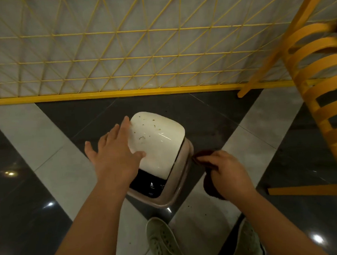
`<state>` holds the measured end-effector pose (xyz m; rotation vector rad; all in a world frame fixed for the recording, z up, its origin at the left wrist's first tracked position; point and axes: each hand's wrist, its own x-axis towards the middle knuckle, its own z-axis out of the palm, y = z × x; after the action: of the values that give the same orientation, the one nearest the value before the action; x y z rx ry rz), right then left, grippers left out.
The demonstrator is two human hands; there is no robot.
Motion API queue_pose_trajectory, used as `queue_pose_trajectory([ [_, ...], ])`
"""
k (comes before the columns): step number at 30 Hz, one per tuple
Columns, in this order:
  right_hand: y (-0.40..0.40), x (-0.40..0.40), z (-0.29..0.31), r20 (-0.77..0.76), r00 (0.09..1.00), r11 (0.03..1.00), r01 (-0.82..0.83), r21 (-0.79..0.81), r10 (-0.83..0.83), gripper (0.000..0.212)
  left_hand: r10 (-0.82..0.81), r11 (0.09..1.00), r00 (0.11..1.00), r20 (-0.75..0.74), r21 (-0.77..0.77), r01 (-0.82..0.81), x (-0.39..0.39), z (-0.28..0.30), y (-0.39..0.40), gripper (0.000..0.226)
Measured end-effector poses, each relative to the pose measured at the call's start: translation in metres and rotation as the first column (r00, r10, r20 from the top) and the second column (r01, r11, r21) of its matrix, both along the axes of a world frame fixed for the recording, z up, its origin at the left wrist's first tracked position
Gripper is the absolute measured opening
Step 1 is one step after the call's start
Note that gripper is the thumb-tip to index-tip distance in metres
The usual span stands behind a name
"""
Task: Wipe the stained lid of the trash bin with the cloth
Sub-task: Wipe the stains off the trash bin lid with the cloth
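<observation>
**Dark brown cloth in our right hand, beside a stained white lid**

Dark brown and soft-looking, the cloth (211, 185) is bunched in our right hand (227, 173), whose fingers curl around it. One end pokes out past the fingertips toward the bin; the rest hangs below the palm. This hand sits at about four o'clock from the centre of the view, just beside the right edge of the trash bin (177, 193). We cannot tell whether the cloth touches the bin.

Our left hand (114, 149) is spread with fingers straight, holding nothing. It lies over the left edge of the lid (160, 143), at about nine o'clock from the lid's middle, with the thumb reaching across the white surface. Whether the palm presses down or hovers, we cannot tell.

The lid is glossy white with rounded corners and is closed on the beige bin. Small brown specks are scattered over its far half, toward twelve o'clock. A black panel (147, 184) spans the near end of the top, at six o'clock from the lid.

The bin stands on a polished floor (48, 153) of dark and pale grey tiles. Our two pale green shoes (164, 242) show at six o'clock, at the bottom of the view. A yellow wire-mesh fence (120, 51) crosses the whole top of the view at twelve o'clock. A yellow slatted chair (322, 92) stands at two o'clock, well apart from the bin.
</observation>
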<state>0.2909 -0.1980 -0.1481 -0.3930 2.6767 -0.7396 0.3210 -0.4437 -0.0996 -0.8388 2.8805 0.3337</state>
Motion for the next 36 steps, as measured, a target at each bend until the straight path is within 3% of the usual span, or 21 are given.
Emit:
queue_pose_trajectory([
  [3, 0.004, 0.014, 0.002, -0.043, 0.973, 0.961, 0.216, -0.172, -0.226, 0.048, -0.01, 1.0, 0.999, -0.035, 0.016, 0.011, 0.004, 0.002, 0.004, 0.086],
  [5, -0.001, 0.011, 0.015, -0.135, 0.963, 0.952, 0.199, -0.234, -0.234, 0.049, -0.036, 0.998, 0.999, -0.014, 0.044, 0.036, 0.003, 0.003, 0.011, 0.088],
  [10, -0.04, -0.017, 0.049, -0.334, 0.942, 0.979, -0.049, -0.197, -0.02, 0.047, -0.071, 0.996, 0.988, 0.135, 0.066, 0.062, -0.003, -0.003, 0.022, 0.104],
  [14, -0.066, -0.034, 0.037, -0.207, 0.957, 0.969, -0.228, -0.096, 0.205, 0.038, -0.028, 0.995, 0.99, 0.138, 0.094, 0.015, -0.003, -0.005, 0.02, 0.107],
  [16, -0.068, -0.036, 0.026, -0.105, 0.981, 0.98, -0.171, -0.102, 0.161, 0.039, 0.008, 0.984, 0.993, 0.119, 0.176, -0.029, -0.002, -0.008, 0.016, 0.111],
  [19, -0.058, -0.023, 0.023, -0.112, 0.989, 0.984, -0.115, -0.138, 0.099, 0.037, -0.028, 0.941, 0.994, 0.109, 0.34, -0.01, -0.002, -0.01, 0.009, 0.119],
  [26, -0.053, 0.028, 0.028, -0.291, 0.907, 0.935, -0.343, -0.089, 0.305, 0.042, -0.201, 0.867, 0.976, 0.085, 0.48, 0.137, 0.0, -0.008, 0.009, 0.129],
  [30, -0.058, -0.009, 0.012, -0.067, 0.996, 0.96, -0.071, -0.272, 0.054, 0.04, -0.169, 0.86, 0.982, 0.083, 0.5, 0.106, 0.001, -0.009, 0.01, 0.129],
  [32, -0.052, -0.014, 0.001, 0.044, 0.996, 0.96, 0.087, -0.265, -0.078, 0.036, -0.177, 0.866, 0.98, 0.091, 0.487, 0.111, 0.001, -0.009, 0.009, 0.13],
  [34, -0.043, 0.003, -0.002, 0.046, 0.988, 0.969, 0.154, -0.192, -0.148, 0.035, -0.195, 0.862, 0.976, 0.097, 0.491, 0.123, -0.001, -0.009, 0.009, 0.13],
  [36, -0.038, 0.026, 0.005, -0.058, 0.983, 0.97, 0.159, -0.184, -0.172, 0.039, -0.22, 0.858, 0.971, 0.089, 0.492, 0.149, -0.003, -0.009, 0.01, 0.129],
])
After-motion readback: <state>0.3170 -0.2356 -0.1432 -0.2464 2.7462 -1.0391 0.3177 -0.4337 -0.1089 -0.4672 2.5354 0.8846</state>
